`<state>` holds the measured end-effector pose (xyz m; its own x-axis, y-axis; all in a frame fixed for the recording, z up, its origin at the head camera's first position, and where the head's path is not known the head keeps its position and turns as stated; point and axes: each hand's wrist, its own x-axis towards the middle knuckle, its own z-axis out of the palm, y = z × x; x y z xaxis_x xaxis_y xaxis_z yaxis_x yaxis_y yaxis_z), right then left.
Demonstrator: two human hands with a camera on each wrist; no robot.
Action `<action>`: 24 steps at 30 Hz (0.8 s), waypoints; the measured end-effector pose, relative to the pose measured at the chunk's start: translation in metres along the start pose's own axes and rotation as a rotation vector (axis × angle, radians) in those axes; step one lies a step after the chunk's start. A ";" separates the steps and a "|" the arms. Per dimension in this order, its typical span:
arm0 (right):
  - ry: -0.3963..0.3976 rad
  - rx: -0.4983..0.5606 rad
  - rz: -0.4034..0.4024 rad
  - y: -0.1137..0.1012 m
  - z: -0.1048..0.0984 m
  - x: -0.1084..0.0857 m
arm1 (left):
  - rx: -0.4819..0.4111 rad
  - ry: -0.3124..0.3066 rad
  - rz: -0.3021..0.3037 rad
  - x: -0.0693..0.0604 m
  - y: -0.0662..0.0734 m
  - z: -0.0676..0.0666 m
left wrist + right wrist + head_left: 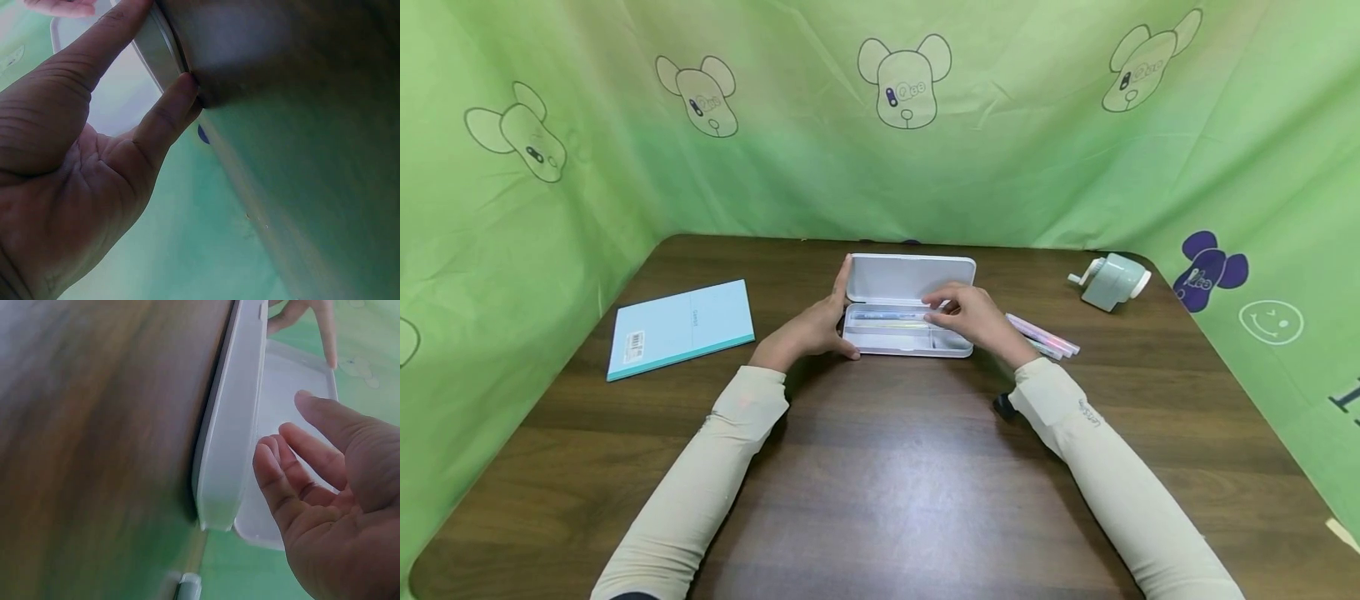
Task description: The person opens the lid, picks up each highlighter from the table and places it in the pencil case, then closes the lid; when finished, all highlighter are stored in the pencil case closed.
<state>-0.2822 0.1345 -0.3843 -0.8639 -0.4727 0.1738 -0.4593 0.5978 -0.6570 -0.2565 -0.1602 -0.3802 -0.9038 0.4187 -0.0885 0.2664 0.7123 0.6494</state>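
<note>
A white pencil case (897, 351) lies with its lid (912, 279) raised at the back. Pens (891, 317) lie in its rear compartment; the front part has a small divider. My left hand (811, 332) holds the case's left end, thumb at the front corner and a finger up against the lid's edge. In the left wrist view this hand (94, 144) spans the case's side. Over the right part of the case is my right hand (973, 319), fingers bent and apart from the thumb; in the right wrist view nothing shows between this hand's (331, 481) fingertips.
Several pink and pale pens (1045, 336) lie right of the case, beside my right wrist. A green-grey sharpener (1114, 282) with a crank stands at the back right. A light blue notebook (681, 327) lies at the left. A green printed curtain (805, 150) surrounds the table (880, 467).
</note>
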 end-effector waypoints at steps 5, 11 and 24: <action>0.093 -0.019 -0.001 0.015 -0.014 -0.010 | -0.003 0.003 0.008 0.000 0.002 0.000; 0.213 -0.051 0.022 0.039 -0.041 -0.034 | -0.011 -0.002 0.020 -0.002 0.003 -0.001; 0.197 -0.124 0.233 0.098 -0.113 -0.112 | -0.013 -0.003 0.010 -0.001 0.003 0.000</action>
<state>-0.2540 0.3195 -0.3856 -0.9665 -0.1871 0.1758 -0.2560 0.7551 -0.6036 -0.2548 -0.1588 -0.3778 -0.9001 0.4273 -0.0848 0.2705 0.7007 0.6602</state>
